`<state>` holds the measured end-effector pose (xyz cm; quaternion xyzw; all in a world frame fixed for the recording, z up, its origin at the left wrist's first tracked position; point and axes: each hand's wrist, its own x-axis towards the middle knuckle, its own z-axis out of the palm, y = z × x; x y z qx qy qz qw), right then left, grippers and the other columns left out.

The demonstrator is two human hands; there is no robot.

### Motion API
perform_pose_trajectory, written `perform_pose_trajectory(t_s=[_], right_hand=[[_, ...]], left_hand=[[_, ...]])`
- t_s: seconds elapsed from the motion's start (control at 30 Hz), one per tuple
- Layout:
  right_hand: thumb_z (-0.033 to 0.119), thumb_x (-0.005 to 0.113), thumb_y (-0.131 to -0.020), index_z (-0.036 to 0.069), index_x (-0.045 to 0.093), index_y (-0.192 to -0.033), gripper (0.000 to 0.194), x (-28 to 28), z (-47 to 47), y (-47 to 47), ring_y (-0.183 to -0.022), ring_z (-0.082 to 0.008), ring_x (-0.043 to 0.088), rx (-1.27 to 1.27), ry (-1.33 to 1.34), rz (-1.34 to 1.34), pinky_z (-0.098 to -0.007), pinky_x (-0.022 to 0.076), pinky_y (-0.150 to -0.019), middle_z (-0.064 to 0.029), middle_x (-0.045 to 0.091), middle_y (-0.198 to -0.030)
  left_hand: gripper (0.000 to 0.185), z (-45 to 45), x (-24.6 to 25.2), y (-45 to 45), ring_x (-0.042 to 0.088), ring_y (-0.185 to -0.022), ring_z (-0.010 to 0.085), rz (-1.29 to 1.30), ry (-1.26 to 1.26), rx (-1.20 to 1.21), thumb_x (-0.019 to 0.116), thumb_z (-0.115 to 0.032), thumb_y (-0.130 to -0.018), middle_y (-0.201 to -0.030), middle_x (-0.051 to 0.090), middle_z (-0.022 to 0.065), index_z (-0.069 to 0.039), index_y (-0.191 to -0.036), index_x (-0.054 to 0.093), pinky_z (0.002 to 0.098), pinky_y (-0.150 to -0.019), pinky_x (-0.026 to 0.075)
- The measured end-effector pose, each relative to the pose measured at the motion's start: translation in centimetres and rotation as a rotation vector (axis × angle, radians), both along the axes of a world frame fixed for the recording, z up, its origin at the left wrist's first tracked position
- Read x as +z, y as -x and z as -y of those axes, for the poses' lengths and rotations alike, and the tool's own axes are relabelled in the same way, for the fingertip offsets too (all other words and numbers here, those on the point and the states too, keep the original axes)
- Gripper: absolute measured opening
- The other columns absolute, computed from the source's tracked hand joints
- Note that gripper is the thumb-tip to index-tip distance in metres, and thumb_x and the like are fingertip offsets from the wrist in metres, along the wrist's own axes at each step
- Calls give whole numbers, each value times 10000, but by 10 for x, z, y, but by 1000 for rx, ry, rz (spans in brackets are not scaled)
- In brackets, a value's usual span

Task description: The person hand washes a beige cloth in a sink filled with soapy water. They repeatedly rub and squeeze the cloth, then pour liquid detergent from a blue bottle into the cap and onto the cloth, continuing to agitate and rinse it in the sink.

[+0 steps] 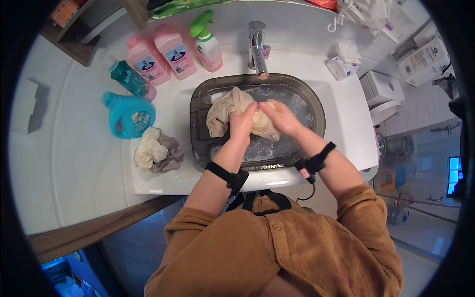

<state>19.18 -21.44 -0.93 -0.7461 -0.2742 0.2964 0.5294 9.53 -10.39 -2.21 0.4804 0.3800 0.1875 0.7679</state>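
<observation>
A wet beige cloth [224, 111], bunched up, is held above the soapy water of a dark translucent plastic washbasin [318, 111]. My left hand [241, 124] grips the cloth near its middle. Close beside it, my right hand [280, 116] clasps the cloth's right part, the thumbs of both hands nearly meeting. Part of the cloth hangs below my right hand towards the suds. On the basin's left side a ribbed washboard area [202, 122] shows, partly covered by the cloth.
The basin sits in a white sink [341, 144] under a chrome faucet [258, 52]. At left are pink bottles [178, 55], a green-topped spray bottle [208, 48], a blue detergent jug [130, 115] and crumpled cream and grey cloths [152, 150]. A tissue pack [341, 68] lies at right.
</observation>
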Motion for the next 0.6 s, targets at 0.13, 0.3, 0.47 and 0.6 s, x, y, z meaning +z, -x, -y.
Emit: perform_pose_trajectory(t_s=[0.13,0.3,0.47,0.6], right_hand=[[468,626,-908,18,665,-1061,477,-7,32,-54,-840,-187,652,84,374,-7,-330,515,-775,-91,708,-955],[576,658,-822,56,509,-1324,738,-16,32,-64,-1180,-311,558,330,753,409,-418,434,-994,-172,587,-1267],[670,705,-727,108,125,-1566,1164,-26,-8,-9,-1410,-438,322,412,846,674,-556,229,-1152,-207,370,-1521],[628,748,-703,75,216,-1518,1120,-34,-25,-6,-1340,-368,414,627,968,960,-543,225,-1132,-193,427,-1455]], left_hand=[[470,-5,-11,12,581,-1001,165,2,-92,-200,695,-302,-894,-1111,648,110,74,-1158,594,319,-888,433],[407,-24,-26,20,601,-1012,159,-267,-447,-452,691,-208,-880,-1099,664,116,78,-1157,606,294,-893,454],[516,-52,-14,46,553,-1178,260,-485,-893,-188,763,-199,-806,-1261,590,159,15,-1240,583,369,-950,467],[761,-57,-9,55,401,-1292,356,-821,-1233,-253,782,-224,-772,-1427,401,127,-98,-1425,411,513,-982,418]])
